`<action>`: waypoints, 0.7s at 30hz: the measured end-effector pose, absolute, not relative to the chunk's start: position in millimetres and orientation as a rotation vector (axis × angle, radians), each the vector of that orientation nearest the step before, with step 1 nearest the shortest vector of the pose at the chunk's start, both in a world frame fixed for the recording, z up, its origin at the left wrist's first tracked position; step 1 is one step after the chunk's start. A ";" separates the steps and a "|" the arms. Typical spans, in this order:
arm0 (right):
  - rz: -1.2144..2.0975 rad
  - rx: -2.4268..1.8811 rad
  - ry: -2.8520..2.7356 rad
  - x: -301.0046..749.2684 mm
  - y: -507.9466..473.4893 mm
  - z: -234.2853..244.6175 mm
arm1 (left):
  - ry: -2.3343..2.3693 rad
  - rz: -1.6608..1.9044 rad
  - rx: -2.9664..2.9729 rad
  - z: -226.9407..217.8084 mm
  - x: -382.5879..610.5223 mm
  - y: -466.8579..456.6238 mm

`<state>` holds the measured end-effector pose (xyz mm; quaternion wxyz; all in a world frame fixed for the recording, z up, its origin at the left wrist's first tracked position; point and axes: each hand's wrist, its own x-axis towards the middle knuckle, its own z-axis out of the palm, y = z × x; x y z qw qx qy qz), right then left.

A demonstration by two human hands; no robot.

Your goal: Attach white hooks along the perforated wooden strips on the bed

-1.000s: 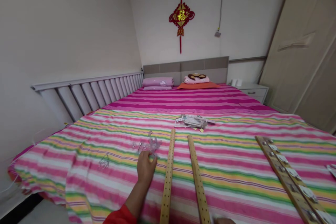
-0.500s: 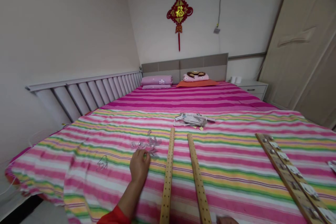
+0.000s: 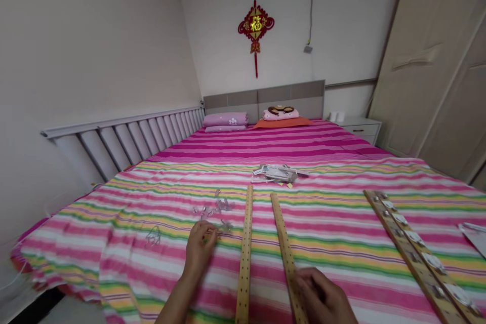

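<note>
My left hand (image 3: 200, 250) rests on the striped bedspread (image 3: 341, 228), fingers pinched at a small clear piece at the near edge of a scatter of clear plastic parts (image 3: 214, 208). Two perforated wooden strips lie side by side on the bed: the left strip (image 3: 245, 243) just right of that hand, the right strip (image 3: 283, 238) beside it. My right hand (image 3: 322, 298) lies on the near end of the right strip, fingers curled over it.
A third wooden strip (image 3: 413, 248) with round metal fittings lies at the right. A pile of clear packets (image 3: 277, 173) sits mid-bed. Pillows (image 3: 226, 120) are by the headboard; a nightstand (image 3: 359, 126) and wardrobe stand to the right.
My left hand drew back a little from the clear parts and pinched shut. My right hand came up from the bottom edge onto the right strip.
</note>
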<state>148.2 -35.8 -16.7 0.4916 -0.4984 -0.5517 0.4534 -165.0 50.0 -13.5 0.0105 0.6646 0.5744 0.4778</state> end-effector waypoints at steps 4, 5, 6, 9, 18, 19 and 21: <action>0.805 -1.139 -1.640 108.1 -1.1 12.5 | 1.771 1.471 2.303 -10.2 -153.0 37.6; 0.744 -1.109 -1.712 96.4 6.8 16.2 | 1.757 1.476 2.352 -10.2 -150.7 35.2; 0.701 -1.080 -1.785 84.9 14.0 18.4 | 1.741 1.480 2.393 -10.4 -149.0 33.0; 0.550 -1.097 -1.914 55.4 30.2 17.7 | 1.714 1.507 2.469 -11.6 -147.2 28.4; 0.213 -1.179 -2.049 25.4 49.6 -0.9 | 1.704 1.526 2.493 -16.8 -152.6 23.1; 0.191 -1.182 -2.060 24.9 50.1 -2.3 | 1.702 1.529 2.483 -17.9 -152.9 22.7; 0.151 -1.182 -2.082 24.0 50.5 -5.1 | 1.701 1.542 2.453 -20.0 -153.3 22.5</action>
